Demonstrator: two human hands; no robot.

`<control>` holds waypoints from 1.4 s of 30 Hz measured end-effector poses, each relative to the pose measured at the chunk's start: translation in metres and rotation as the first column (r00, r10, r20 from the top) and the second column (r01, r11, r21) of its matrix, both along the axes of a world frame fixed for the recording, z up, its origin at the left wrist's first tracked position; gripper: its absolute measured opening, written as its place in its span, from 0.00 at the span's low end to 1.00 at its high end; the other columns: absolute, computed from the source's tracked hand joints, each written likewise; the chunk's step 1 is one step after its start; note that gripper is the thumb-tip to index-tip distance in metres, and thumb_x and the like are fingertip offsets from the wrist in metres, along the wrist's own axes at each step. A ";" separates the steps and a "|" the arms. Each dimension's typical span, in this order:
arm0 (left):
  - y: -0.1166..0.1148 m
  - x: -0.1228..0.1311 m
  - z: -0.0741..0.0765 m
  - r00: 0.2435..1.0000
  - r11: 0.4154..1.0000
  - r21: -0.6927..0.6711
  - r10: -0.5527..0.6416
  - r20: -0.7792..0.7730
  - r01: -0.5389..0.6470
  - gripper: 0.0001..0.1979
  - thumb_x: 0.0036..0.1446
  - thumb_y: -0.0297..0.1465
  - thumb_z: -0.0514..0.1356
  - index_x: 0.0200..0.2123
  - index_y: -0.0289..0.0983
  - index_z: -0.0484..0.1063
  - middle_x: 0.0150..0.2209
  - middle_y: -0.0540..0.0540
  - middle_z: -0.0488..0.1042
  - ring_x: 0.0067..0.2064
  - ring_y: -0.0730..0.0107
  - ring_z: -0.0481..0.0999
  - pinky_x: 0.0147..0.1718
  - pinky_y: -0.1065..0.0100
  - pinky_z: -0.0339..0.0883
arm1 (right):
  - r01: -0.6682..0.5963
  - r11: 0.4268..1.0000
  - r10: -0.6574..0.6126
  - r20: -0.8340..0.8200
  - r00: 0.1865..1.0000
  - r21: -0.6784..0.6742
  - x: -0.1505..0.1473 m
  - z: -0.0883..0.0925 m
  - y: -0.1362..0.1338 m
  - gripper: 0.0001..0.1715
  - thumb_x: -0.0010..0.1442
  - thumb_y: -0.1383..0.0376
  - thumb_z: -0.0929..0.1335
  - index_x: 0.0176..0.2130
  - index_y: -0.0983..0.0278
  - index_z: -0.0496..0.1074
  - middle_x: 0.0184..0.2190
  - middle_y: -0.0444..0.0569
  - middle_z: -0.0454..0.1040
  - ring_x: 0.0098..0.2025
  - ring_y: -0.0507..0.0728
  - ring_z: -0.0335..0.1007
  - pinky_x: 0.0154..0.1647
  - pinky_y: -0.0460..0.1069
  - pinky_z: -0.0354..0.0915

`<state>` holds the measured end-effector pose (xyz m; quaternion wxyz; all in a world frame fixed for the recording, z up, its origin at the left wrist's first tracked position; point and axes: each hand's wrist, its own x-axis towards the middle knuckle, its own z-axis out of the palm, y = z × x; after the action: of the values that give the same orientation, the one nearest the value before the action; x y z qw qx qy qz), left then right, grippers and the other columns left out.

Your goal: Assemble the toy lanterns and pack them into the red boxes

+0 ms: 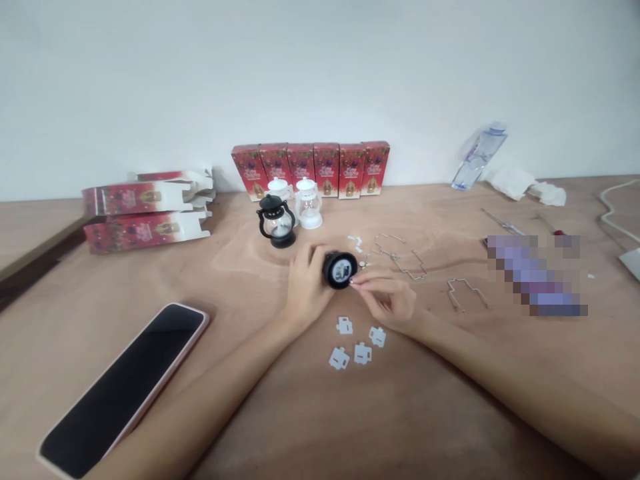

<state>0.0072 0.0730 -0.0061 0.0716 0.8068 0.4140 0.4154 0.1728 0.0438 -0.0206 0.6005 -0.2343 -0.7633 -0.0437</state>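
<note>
My left hand is closed around a black mini lantern, its open underside turned toward me. Inside that base a pale round interior with small parts shows. Fingertips of my right hand are pinched at the right rim of the base; a tiny shiny bit shows there, too small to name. Just below my hands lie several white plastic pieces with slots. Beyond them are small white bits and bent metal wires. A black lantern stands upright past my left hand, with two white lanterns behind it.
Several red boxes stand against the wall. Opened red boxes lie at the left, above a phone. On the right are a bottle, crumpled tissue, tweezers, a screwdriver and a white cable.
</note>
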 end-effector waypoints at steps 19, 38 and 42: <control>-0.001 0.001 0.001 0.996 0.999 0.029 -0.047 0.081 0.045 0.14 0.53 0.30 0.62 0.43 0.39 0.65 0.42 0.45 0.69 0.45 0.63 0.71 0.43 0.63 0.66 | 0.186 0.983 -0.185 0.111 0.976 0.001 0.001 0.003 -0.003 0.17 0.57 0.75 0.66 0.45 0.59 0.64 0.39 0.47 0.79 0.42 0.55 0.73 0.40 0.52 0.69; 0.008 0.000 -0.007 0.932 0.994 0.025 0.086 0.352 -0.102 0.17 0.48 0.27 0.65 0.41 0.39 0.64 0.39 0.49 0.68 0.43 0.66 0.70 0.44 0.63 0.66 | 0.689 0.720 -0.486 0.648 0.586 -0.083 -0.004 -0.002 0.002 0.10 0.49 0.77 0.61 0.31 0.64 0.66 0.27 0.53 0.72 0.32 0.60 0.63 0.33 0.51 0.57; 0.009 0.000 -0.007 0.933 0.994 0.028 0.086 0.349 -0.102 0.18 0.48 0.28 0.65 0.41 0.39 0.64 0.40 0.48 0.68 0.44 0.65 0.70 0.44 0.62 0.66 | 0.637 0.770 -0.494 0.665 0.560 0.036 -0.004 -0.002 0.002 0.15 0.47 0.81 0.60 0.30 0.63 0.65 0.24 0.49 0.71 0.31 0.58 0.63 0.32 0.50 0.55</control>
<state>0.0070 0.0817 -0.0131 0.1050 0.7017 0.4233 0.5634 0.1684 0.0457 -0.0226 0.2277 -0.4996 -0.8031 -0.2316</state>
